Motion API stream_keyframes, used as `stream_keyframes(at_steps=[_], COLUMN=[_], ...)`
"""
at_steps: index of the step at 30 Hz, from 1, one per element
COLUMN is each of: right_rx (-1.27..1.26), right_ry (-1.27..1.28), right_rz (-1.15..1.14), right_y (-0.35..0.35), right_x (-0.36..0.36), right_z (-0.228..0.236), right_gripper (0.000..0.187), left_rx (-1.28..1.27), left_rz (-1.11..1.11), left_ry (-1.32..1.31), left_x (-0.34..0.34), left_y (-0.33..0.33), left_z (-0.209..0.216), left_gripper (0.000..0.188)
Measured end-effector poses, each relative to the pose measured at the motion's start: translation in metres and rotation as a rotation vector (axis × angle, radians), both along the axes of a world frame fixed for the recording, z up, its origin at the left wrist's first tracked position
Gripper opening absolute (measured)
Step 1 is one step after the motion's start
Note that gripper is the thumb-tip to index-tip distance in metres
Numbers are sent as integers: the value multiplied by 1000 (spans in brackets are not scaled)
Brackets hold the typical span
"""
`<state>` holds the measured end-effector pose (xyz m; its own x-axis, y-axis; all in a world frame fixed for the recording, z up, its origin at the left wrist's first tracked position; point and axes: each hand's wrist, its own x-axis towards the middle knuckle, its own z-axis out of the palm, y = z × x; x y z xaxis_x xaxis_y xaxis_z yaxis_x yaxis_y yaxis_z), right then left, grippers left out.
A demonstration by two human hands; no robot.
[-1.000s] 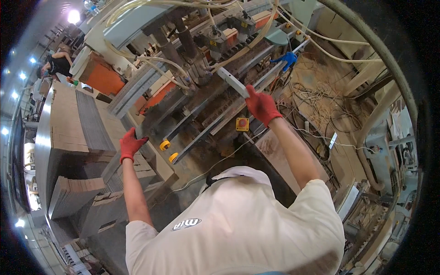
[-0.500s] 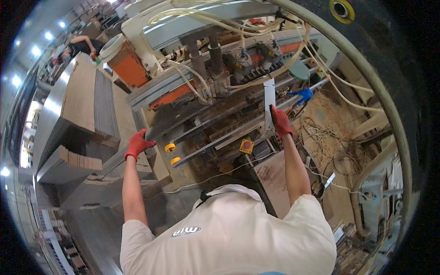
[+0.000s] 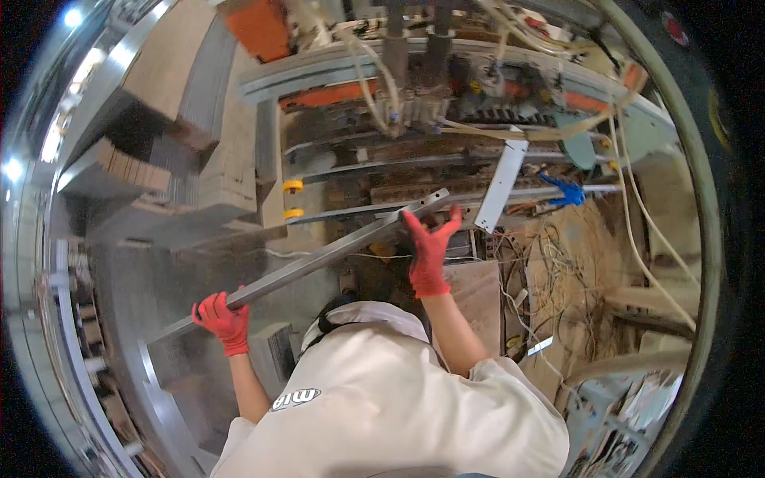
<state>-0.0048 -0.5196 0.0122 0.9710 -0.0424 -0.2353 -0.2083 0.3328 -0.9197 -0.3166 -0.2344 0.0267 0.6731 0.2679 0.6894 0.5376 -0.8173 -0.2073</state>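
My left hand (image 3: 222,319), in a red glove, is wrapped round a long grey strip (image 3: 319,259), a narrow board or bar, towards its lower left end. The strip slants up to the right, with small holes at its upper end. My right hand (image 3: 431,251), also red-gloved, is beside that upper end with fingers and thumb spread; whether it touches the strip is hard to tell. Just right of it a white strip (image 3: 502,180) with small holes lies tilted across the machine's rails (image 3: 358,210). A blue clamp-like piece (image 3: 567,190) sits on a rail further right.
Stacks of grey-brown boards (image 3: 171,56) stand at the left. Yellow rollers (image 3: 293,186) cap the rail ends. Pale hoses (image 3: 629,191) hang in front of the machine. Tangled cables (image 3: 554,271) lie on the dusty floor at right, near a brown board (image 3: 470,299).
My right hand has let go of the white strip, which now rests on the rails. My left hand has taken hold of the long grey strip. The view has shifted.
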Motion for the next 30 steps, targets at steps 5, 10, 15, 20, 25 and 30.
stream_keyframes(at_steps=[5,10,15,20,25,30], right_rx=[292,733,602,248,45,-146], right_ry=[202,404,447,235,-184,-393], right_rz=[346,475,974,1221,1562,1773], right_y=[9,64,111,182,243,281], right_x=[43,-12,-84,-102,-136,-202], right_z=[-25,-12,-36,3,-4,-19], right_gripper=[50,45,37,54,44,38], left_rx=[174,17,-99,-343,-662,-956], left_rz=[217,509,586,869,1283,1583], left_ry=[-64,25,-19,-111,-345,-666], left_x=[-56,-117,-137,-224,-265,-279], left_y=[-45,-93,-127,-199,-306,-353], left_z=[19,14,-6,-69,-129,-186], left_gripper=[47,48,52,55,62,69])
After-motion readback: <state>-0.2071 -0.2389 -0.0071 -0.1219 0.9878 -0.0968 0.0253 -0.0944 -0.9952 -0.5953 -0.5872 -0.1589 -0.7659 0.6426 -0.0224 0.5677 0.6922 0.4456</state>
